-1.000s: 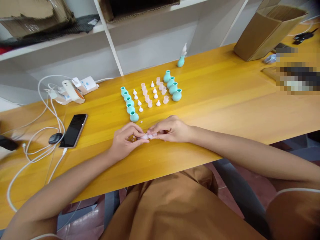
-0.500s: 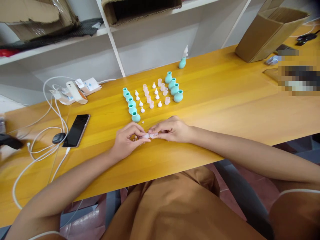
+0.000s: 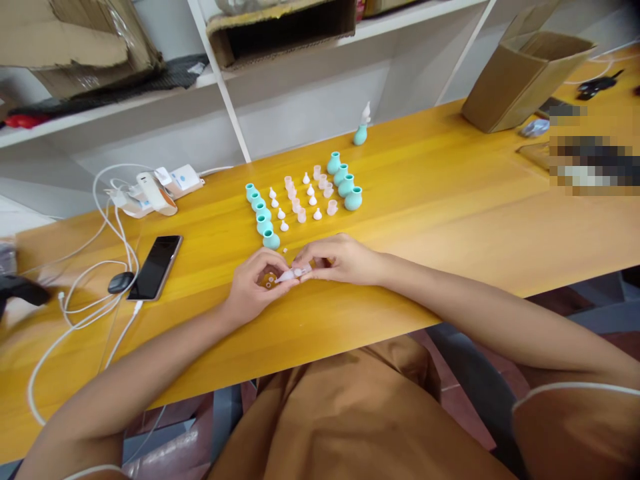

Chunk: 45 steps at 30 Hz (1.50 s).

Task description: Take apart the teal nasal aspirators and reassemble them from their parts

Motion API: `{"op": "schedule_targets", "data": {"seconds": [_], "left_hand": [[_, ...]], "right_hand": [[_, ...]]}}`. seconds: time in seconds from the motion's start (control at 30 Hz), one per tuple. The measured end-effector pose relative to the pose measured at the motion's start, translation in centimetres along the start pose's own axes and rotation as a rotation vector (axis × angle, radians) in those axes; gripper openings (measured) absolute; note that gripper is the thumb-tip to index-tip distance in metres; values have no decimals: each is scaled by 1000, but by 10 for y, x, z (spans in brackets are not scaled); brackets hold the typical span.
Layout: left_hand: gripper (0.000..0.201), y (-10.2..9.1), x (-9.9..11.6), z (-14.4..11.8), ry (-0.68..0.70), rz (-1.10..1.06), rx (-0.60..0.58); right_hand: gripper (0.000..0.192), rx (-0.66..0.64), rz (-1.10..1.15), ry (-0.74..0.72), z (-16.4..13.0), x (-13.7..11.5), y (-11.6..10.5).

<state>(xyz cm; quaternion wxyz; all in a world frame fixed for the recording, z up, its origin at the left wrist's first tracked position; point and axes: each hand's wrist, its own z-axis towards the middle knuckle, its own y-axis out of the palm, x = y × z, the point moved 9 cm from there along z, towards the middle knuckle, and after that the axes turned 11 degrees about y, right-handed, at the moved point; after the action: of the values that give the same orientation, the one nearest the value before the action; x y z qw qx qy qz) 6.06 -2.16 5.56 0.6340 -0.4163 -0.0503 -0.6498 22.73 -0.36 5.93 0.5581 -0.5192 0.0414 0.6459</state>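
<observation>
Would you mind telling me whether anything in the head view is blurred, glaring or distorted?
In the head view, a pixelated block masks the far right; the table carries soft glare streaks; shelf lines bow from wide-angle distortion; the small clear piece between the left hand and right hand is too small to resolve.

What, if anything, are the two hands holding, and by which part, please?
A small clear tip piece, pinched between both hands: the left hand grips its narrow pointed end, the right hand its wider end.
</observation>
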Motion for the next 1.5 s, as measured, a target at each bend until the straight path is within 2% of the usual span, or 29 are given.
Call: {"op": "schedule_targets", "data": {"seconds": [0.1,0.23,0.4,0.57,0.8,0.93,1.03,1.13,1.27,1.4,1.5], "left_hand": [[19,0,-7,0,-57,11,8],[18,-3,-7,2,-59,109,12],[18,-3,-3,4,-8,209,-25],[19,0,4,6,58,253,-56],[18,2,8,9,70,216,-68],[31,-3,12,8,90,265,-32],[42,-15,9,5,45,332,70],[46,-21,-2,0,-58,412,105],[51,-18,-14,-4,-158,531,68],[65,-12,-21,-6,-184,580,8],[66,-10,-24,-8,-185,584,-15]], "right_hand": [[36,-64,-41,53,4,3,1],[46,-133,-65,133,6,17,6],[35,-154,-54,166,8,27,12],[37,-155,37,176,9,25,16],[31,-196,151,216,12,32,21],[30,-182,203,313,13,40,20],[33,-130,287,431,13,53,16],[40,-71,395,522,13,66,12],[42,-45,486,575,12,76,10],[42,-48,512,595,11,78,11],[41,-42,532,601,11,78,10]]}}
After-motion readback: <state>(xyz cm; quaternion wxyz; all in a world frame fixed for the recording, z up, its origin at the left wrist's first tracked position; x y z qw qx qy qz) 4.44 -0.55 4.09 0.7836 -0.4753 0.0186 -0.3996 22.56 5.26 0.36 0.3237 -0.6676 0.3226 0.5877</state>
